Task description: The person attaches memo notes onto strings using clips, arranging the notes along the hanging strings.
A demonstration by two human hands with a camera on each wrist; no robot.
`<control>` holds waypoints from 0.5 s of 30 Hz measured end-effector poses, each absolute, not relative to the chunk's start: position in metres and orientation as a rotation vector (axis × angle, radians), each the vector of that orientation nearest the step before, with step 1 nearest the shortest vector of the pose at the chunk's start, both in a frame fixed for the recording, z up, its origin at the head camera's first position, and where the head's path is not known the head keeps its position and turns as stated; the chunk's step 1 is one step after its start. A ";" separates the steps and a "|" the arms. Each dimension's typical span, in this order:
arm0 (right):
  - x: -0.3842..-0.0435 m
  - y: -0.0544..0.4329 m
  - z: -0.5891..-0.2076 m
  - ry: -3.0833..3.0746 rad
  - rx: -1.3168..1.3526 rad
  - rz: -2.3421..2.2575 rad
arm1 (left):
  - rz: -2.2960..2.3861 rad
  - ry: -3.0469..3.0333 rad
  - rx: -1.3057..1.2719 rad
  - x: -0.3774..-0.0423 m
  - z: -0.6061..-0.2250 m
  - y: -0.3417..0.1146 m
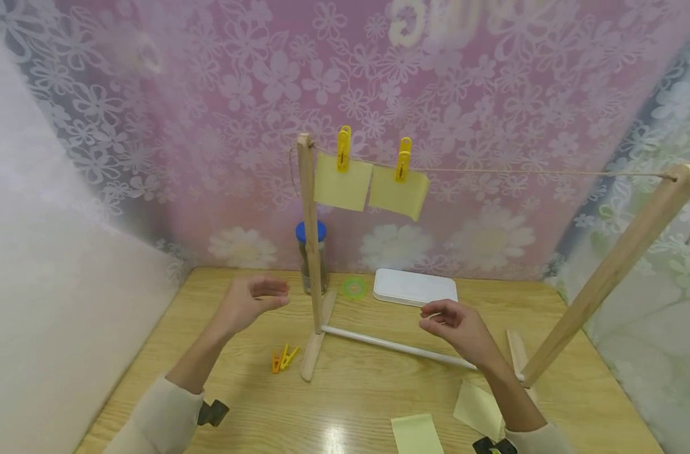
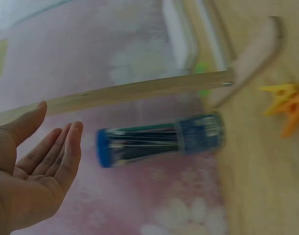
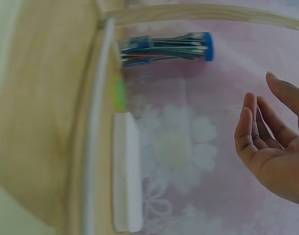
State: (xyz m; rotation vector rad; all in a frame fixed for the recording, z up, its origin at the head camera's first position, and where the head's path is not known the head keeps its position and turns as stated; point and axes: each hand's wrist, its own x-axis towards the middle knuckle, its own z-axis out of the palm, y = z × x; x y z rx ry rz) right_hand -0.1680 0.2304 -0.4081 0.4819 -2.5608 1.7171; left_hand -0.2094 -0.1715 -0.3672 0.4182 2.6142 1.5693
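Observation:
My left hand (image 1: 253, 304) hovers above the table left of a wooden stand's left post (image 1: 307, 189), its fingers loosely bent with nothing between them. On the stand's other side, my right hand (image 1: 458, 329) hangs over the white crossbar (image 1: 390, 345), fingers relaxed and bare. Two yellow clothespins, a left one (image 1: 342, 150) and a right one (image 1: 402, 161), clip a left sticky note (image 1: 341, 184) and a right sticky note (image 1: 397, 197) to the string (image 1: 526, 171). Orange and yellow clothespins (image 1: 285, 359) lie on the table below my left hand.
A blue-lidded jar of thin sticks (image 2: 147, 143) stands behind the left post. Near the wall lie a green disc (image 1: 354, 288) and a white case (image 1: 414, 286). Two loose yellow notes, one in front (image 1: 417, 434) and one by my right forearm (image 1: 474, 407), lie on the table.

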 end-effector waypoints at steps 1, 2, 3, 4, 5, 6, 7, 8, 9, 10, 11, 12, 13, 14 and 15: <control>-0.166 0.231 -0.414 -2.592 0.487 1.699 | 1.547 2.626 0.389 -0.210 -0.376 -0.174; -0.165 0.232 -0.420 -2.624 0.486 1.689 | 1.522 2.643 0.363 -0.210 -0.385 -0.176; -0.163 0.232 -0.426 -2.656 0.488 1.678 | 1.500 2.653 0.339 -0.210 -0.394 -0.177; -0.161 0.233 -0.431 -2.688 0.498 1.658 | 1.477 2.658 0.321 -0.210 -0.403 -0.178; -0.159 0.234 -0.437 -2.711 0.513 1.658 | 1.457 2.667 0.301 -0.211 -0.412 -0.179; -0.157 0.235 -0.442 -2.738 0.521 1.657 | 1.440 2.674 0.283 -0.211 -0.420 -0.180; -0.155 0.236 -0.448 -2.764 0.528 1.662 | 1.429 2.682 0.267 -0.212 -0.429 -0.181; -0.153 0.236 -0.453 -2.791 0.540 1.658 | 1.415 2.695 0.261 -0.213 -0.437 -0.183; -0.151 0.236 -0.458 -2.818 0.565 1.642 | 1.411 2.705 0.239 -0.214 -0.445 -0.184; -0.149 0.237 -0.463 -2.845 0.585 1.627 | 1.397 2.721 0.227 -0.214 -0.452 -0.186; -0.147 0.237 -0.467 -2.870 0.589 1.633 | 1.386 2.740 0.205 -0.214 -0.459 -0.187; -0.145 0.237 -0.471 -2.897 0.604 1.613 | 1.369 2.757 0.183 -0.215 -0.465 -0.188; -0.143 0.237 -0.475 -2.920 0.626 1.587 | 1.351 2.771 0.158 -0.214 -0.471 -0.190; -0.142 0.237 -0.478 -2.938 0.646 1.562 | 1.332 2.782 0.139 -0.214 -0.477 -0.191; -0.140 0.237 -0.482 -2.953 0.668 1.537 | 1.320 2.785 0.116 -0.214 -0.483 -0.192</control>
